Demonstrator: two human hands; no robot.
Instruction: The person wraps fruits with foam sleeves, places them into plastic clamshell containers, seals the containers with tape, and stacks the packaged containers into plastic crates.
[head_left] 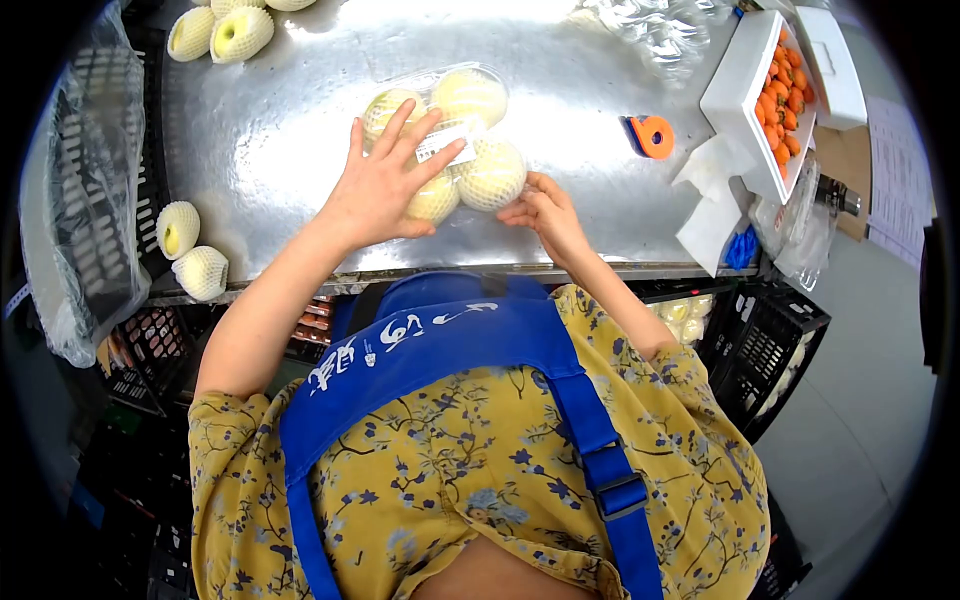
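My left fingers are spread wide, laid across the clear plastic pack of round fruit in pale foam nets, partly over its white printed label. Nothing pinched there. My right fingers are curled at the pack's near right corner, thumb and index close together; can't tell if they grip the rim or just touch it.

Key relation: pack sits on the shiny metal bench, directly under the left fingers and just ahead-left of the right ones. Both hands at it, left overlapping more. Roughly square outline, no clear long axis.

Hard to see: left fingers cover much of the near-left fruit and the label; right pads hidden; clear film edges lost in glare.
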